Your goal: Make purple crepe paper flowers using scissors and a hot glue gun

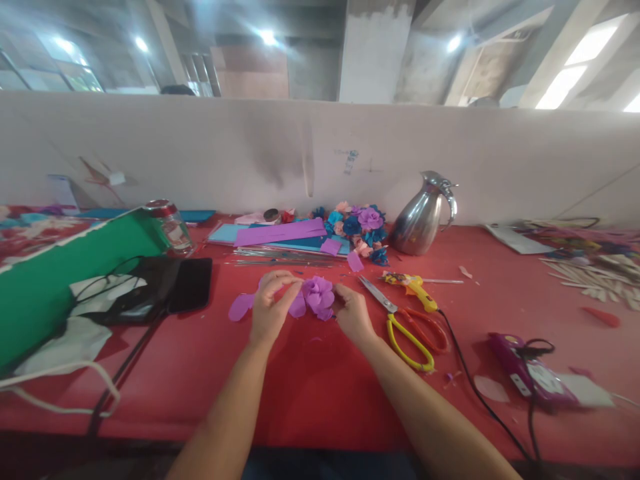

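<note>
A purple paper flower (319, 296) is between my two hands above the red table (310, 393). At its left, my left hand (274, 300) is closed, thumb and forefinger meeting beside the petals; what they pinch is too small to make out. My right hand (351, 311) is at the flower's right side with its fingers curled together, and what it grips is hidden. Loose purple petals (241, 307) lie to the left of and behind my left hand. Scissors (393, 308) with yellow and red handles and a yellow glue gun (417, 291) lie right of my right hand.
Purple paper strips (280, 232), thin wires (280, 257) and a bunch of paper flowers (353, 230) lie behind my hands. A metal jug (419, 217) stands back right. Left are a black phone (190, 285) and a glass jar (173, 230); right, a purple power strip (533, 373) with cables.
</note>
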Motion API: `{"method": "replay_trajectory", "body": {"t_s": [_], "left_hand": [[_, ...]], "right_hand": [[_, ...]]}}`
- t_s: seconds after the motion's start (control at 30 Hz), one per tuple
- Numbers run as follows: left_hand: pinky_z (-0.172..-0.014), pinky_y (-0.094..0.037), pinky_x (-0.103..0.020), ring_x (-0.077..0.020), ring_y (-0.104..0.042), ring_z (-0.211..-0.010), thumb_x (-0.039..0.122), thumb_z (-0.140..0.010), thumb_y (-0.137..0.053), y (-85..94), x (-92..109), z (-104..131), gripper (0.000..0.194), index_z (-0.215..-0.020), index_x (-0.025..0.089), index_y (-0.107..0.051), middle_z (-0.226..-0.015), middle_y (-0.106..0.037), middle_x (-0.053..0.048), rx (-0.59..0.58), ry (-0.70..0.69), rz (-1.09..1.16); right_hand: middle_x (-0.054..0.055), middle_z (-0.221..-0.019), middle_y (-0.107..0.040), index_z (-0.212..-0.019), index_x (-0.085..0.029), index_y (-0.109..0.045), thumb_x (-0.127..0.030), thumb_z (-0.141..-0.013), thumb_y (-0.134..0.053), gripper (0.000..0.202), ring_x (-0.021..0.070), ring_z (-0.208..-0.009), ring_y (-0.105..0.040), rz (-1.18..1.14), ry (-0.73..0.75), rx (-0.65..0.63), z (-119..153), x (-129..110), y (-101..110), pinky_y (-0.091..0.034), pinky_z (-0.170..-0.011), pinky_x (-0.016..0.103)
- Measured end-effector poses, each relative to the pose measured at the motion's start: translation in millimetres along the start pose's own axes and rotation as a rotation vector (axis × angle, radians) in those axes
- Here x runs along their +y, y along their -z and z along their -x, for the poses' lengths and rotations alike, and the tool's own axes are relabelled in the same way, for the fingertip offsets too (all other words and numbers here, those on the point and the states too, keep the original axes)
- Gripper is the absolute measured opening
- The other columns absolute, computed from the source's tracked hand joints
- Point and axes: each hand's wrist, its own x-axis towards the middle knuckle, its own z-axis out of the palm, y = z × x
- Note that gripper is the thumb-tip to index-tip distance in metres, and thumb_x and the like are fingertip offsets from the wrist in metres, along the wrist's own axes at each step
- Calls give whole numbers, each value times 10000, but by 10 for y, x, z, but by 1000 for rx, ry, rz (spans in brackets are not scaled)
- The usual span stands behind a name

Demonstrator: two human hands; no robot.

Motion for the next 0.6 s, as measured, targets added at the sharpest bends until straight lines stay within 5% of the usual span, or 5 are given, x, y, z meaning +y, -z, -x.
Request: {"method": "replay_trajectory", "body": {"t_s": [0.17,0.27,0.37,0.5,0.6], "left_hand": [[-876,-454,-336,-184,-577,-935,312,-790,-623,-63,44,-9,126,-849,237,-705,-918,-610,-29,9,-37,-56],[-850,-464,-336,-186,-585,-899,307,-803,-590,38,36,-51,149,-878,226,-691,-907,-627,-30,132,-35,-130],[-866,-450,-375,-210,-588,-877,278,-821,-532,413,-67,-21,175,-879,221,-687,-888,-657,-46,212,-42,-364],[-894,-399,-472,-310,-561,-945,194,-749,-507,1076,-308,256,258,-922,194,-697,-984,-648,-128,91,54,-901],[-798,-433,-429,-311,-573,-871,197,-747,-491,1370,-475,467,241,-886,190,-688,-897,-655,-132,-22,123,-1017]], "right_hand": [[-7,-643,-604,-686,-180,-564,-206,-702,-491,79,147,-614,-539,-27,-42,6,-16,76,-28,-403,-566,220],[-4,-645,-609,-684,-182,-562,-226,-706,-500,79,149,-615,-551,-65,-72,-3,-27,84,-30,-418,-563,223],[3,-651,-630,-706,-182,-580,-233,-705,-501,94,159,-617,-579,-105,-111,1,-27,72,-18,-453,-582,243],[6,-656,-644,-748,-182,-596,-251,-705,-525,108,164,-608,-586,-74,-133,6,-2,55,-11,-462,-591,256],[16,-690,-656,-772,-180,-606,-259,-711,-524,129,167,-633,-589,-40,-116,-23,20,54,-12,-458,-606,255]]}}
